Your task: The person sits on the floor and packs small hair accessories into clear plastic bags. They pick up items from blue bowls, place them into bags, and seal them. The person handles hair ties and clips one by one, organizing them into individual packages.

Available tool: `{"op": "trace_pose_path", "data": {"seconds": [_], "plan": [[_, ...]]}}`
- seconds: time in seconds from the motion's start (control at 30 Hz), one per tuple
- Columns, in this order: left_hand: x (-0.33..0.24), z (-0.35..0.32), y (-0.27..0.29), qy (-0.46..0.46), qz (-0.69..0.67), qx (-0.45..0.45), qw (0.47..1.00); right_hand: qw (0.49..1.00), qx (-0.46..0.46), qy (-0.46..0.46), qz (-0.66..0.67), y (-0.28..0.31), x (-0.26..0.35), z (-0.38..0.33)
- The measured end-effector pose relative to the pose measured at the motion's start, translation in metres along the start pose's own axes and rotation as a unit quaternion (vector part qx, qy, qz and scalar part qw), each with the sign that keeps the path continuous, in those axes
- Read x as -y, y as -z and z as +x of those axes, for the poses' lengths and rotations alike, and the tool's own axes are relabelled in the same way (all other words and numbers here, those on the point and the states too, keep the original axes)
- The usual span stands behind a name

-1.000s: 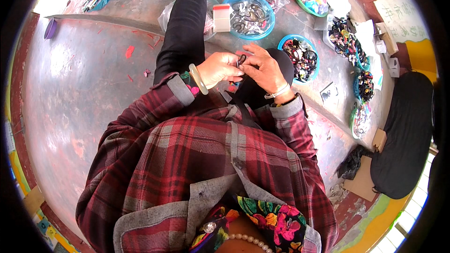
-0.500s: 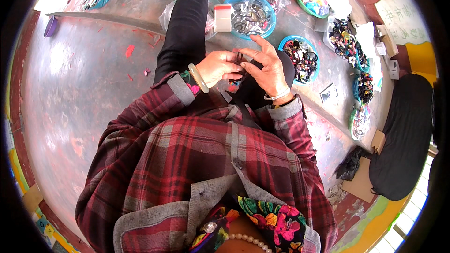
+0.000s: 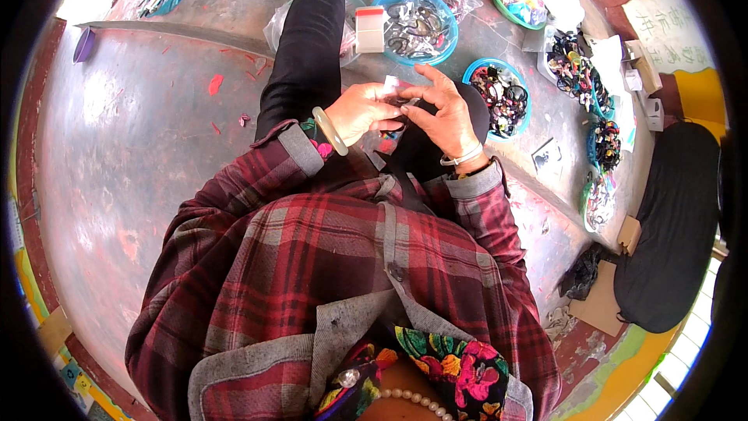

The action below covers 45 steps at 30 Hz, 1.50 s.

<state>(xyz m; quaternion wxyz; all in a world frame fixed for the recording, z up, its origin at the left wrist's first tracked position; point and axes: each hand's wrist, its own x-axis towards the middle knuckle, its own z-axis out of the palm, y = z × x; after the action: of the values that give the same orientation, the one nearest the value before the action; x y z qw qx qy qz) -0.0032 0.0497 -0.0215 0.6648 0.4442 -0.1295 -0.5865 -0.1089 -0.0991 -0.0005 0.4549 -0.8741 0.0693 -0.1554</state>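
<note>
Above my lap, my left hand (image 3: 360, 113) is closed, its thumb and fingers pinching a small dark item (image 3: 399, 101). A white card with a bit of red (image 3: 391, 83) sticks up beyond the fingertips, seemingly part of that item. From the other side my right hand (image 3: 444, 113) grips the same item between thumb and index finger, with another finger raised. The fingers hide most of it, so its exact kind cannot be told. Past my hands stands a blue basket of dark items in clear packets (image 3: 421, 27), with a stack of red-topped white cards (image 3: 370, 30) by its left rim.
A blue basket of hair ties (image 3: 499, 97) stands right of my knee. Several more baskets line the far and right sides, among them a green-rimmed basket (image 3: 518, 0). A purple bowl (image 3: 84, 45) lies far left. A black cloth-covered object (image 3: 670, 226) stands at right.
The white card with red has come into view above my left fingertips, where a dark loop showed before. My right fingers have shifted slightly; both hands stay in place.
</note>
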Motion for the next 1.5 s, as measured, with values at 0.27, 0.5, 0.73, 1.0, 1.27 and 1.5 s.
{"op": "trace_pose_path", "data": {"seconds": [0.27, 0.5, 0.73, 1.0, 1.27, 1.5], "plan": [[-0.002, -0.001, -0.004, -0.013, 0.032, 0.009, 0.999, 0.999, 0.043, 0.022, 0.003, 0.003, -0.004, 0.001], [0.009, 0.005, -0.001, -0.017, 0.092, 0.022, 0.995, 0.994, 0.102, 0.021, -0.021, 0.005, -0.007, 0.005], [0.002, 0.000, -0.007, -0.018, 0.147, -0.009, 0.989, 0.989, 0.143, 0.041, -0.009, 0.000, -0.010, 0.007], [-0.003, 0.002, 0.000, -0.033, 0.048, -0.025, 0.998, 0.998, 0.046, 0.045, -0.005, -0.012, 0.002, 0.011], [-0.018, -0.001, 0.008, -0.045, -0.043, -0.073, 0.995, 0.960, -0.025, -0.136, 0.243, -0.001, -0.001, 0.022], [-0.026, 0.008, -0.001, -0.100, -0.040, -0.084, 0.991, 0.928, -0.012, -0.208, 0.310, -0.005, 0.015, 0.030]]}}
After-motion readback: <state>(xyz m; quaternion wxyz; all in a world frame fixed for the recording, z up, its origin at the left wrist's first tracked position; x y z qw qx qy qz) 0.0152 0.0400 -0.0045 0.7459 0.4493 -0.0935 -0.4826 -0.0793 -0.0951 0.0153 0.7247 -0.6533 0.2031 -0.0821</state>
